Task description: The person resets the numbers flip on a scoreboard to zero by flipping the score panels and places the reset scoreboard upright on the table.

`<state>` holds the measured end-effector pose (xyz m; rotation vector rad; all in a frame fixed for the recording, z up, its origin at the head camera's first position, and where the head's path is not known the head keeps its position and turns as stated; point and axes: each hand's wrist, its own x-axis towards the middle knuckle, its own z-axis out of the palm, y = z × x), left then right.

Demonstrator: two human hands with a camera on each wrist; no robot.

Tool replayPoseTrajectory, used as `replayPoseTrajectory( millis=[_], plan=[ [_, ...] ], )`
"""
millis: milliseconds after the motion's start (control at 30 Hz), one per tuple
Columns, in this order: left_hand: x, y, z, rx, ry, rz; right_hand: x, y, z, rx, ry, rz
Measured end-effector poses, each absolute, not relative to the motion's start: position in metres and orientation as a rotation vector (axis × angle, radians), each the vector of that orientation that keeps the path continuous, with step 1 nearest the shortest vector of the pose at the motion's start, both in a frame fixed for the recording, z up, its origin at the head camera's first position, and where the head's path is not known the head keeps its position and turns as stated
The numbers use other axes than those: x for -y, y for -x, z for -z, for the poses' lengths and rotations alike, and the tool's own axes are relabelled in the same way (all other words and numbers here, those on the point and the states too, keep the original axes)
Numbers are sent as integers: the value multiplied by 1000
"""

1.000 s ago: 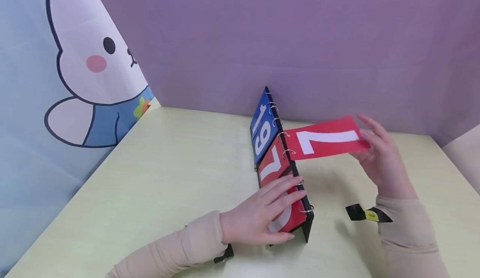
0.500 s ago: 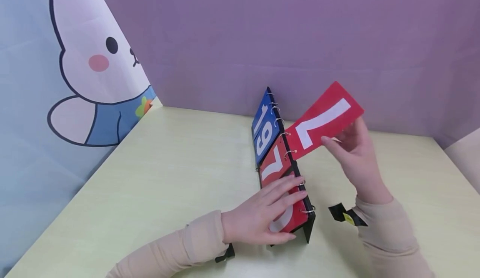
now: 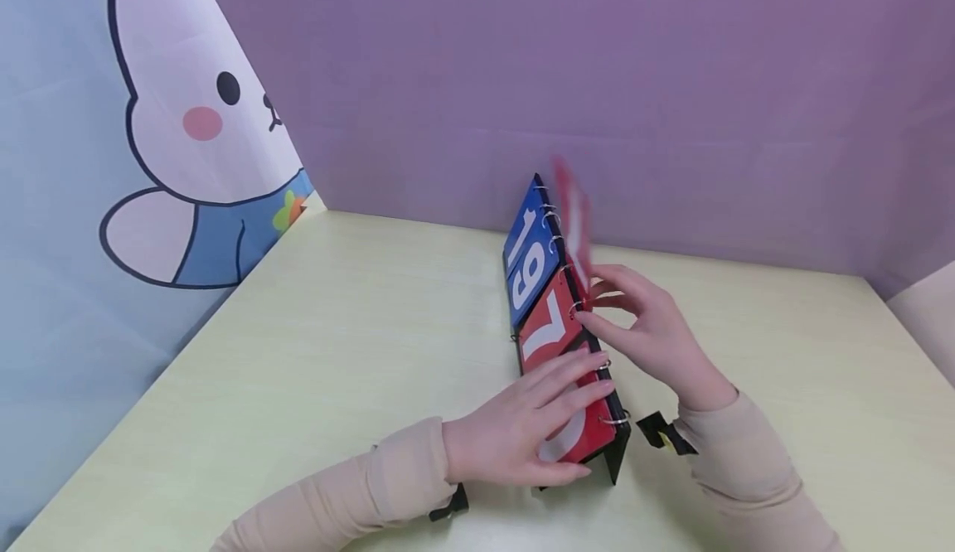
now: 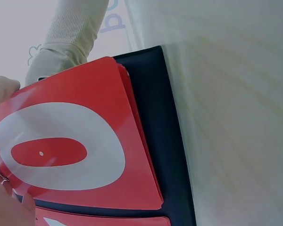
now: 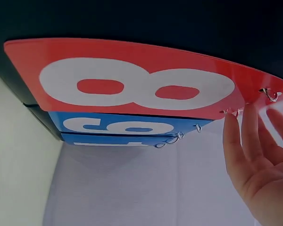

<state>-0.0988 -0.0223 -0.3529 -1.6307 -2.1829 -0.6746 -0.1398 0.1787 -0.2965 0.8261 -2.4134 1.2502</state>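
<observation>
A flip scoreboard [image 3: 540, 341] stands on the table like a tent, with red and blue number cards on metal rings. My left hand [image 3: 515, 444] grips its near end, fingers over the top edge and thumb by the side; a red card with a 0 [image 4: 61, 150] faces the left wrist view. My right hand [image 3: 649, 328] is at the ringed edge, its fingers and thumb loosely spread around the base of a raised red card [image 3: 574, 220], which is blurred. In the right wrist view the fingertips reach the rings beside a red card showing 8 [image 5: 137, 89].
The pale table [image 3: 373, 303] extends on both sides of the scoreboard. A purple cloth backdrop [image 3: 597, 79] hangs behind, and a cartoon rabbit cloth [image 3: 164, 138] is at the left. Black straps [image 3: 666, 433] show at the wrists.
The raised red card has swung from the right up to nearly upright over the rings. My right hand has moved left, from the card's outer end to the ringed edge. The left hand stays put.
</observation>
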Motion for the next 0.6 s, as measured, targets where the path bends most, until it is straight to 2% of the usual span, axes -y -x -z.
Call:
replayPoseTrajectory(
  millis=[400,600],
  plan=[
    [24,97,350,2305,1640,678,-180,149,288,2384,-1037,-811],
    [23,98,351,2182,1633,661,-180,152,285,2406,-1155,-805]
  ],
)
